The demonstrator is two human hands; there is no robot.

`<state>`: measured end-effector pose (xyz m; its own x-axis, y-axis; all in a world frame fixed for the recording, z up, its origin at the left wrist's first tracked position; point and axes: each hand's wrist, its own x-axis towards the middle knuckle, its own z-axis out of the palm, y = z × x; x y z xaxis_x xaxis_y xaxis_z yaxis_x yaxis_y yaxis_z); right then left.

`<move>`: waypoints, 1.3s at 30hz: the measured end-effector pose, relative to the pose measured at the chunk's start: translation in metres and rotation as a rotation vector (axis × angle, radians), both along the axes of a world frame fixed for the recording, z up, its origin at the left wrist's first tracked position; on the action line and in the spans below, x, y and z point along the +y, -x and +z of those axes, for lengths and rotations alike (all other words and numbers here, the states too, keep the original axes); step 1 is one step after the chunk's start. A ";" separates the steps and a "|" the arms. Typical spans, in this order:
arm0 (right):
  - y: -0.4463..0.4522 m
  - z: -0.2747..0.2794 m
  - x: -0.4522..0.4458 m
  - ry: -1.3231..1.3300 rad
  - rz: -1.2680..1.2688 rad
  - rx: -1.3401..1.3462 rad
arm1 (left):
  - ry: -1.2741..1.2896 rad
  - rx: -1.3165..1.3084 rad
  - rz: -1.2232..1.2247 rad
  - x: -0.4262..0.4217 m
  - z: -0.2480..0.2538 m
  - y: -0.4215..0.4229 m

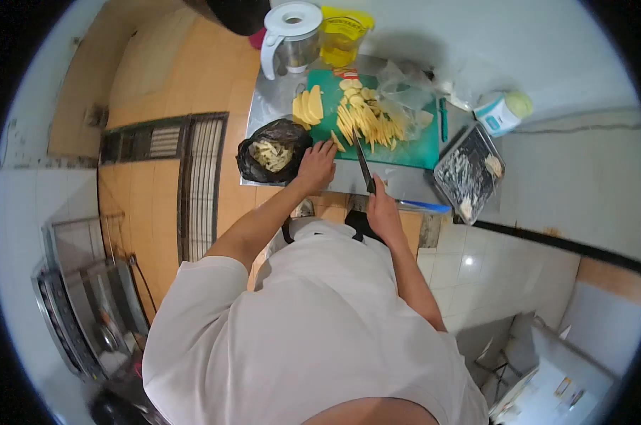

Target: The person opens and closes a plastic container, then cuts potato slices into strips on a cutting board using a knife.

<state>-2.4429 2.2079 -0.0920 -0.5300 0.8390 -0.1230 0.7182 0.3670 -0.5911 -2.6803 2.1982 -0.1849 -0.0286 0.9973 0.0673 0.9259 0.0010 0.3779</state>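
In my right hand (383,209) is a kitchen knife (364,163), its fingers wrapped round the dark handle. The blade points away from me over the green cutting board (425,152), by a heap of yellow potato sticks (381,126). My left hand (318,165) lies at the board's near left corner, fingers stretched forward, the tips beside a cut potato piece (337,142). Whether they press on it I cannot make out. Thick potato slices (308,106) lean together at the board's left side. Just left of that hand stands a black plastic bag (253,170) with pale peelings (271,154) inside.
At the back of the metal table (262,106) stand a lidded clear jug (292,42) and a yellow pouch (343,35). A clear plastic bag (404,92) covers part of the board. On the right are a green-handled tool (444,120), a dark tray (469,173) and a white-teal container (501,115).
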 end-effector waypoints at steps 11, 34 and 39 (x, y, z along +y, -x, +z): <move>0.014 -0.032 0.091 0.058 0.389 -0.073 | 0.060 0.036 0.193 0.011 0.010 -0.028; 0.035 0.013 0.096 0.090 0.448 -0.398 | -0.083 -0.184 0.313 0.012 0.009 -0.028; 0.042 0.018 0.094 0.055 0.451 -0.417 | -0.015 -0.130 0.189 0.015 0.016 -0.028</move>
<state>-2.4854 2.3021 -0.0739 -0.7289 0.5300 -0.4333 0.6743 0.6653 -0.3204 -2.6526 2.2137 -0.1688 -0.2239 0.9724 0.0660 0.8532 0.1628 0.4954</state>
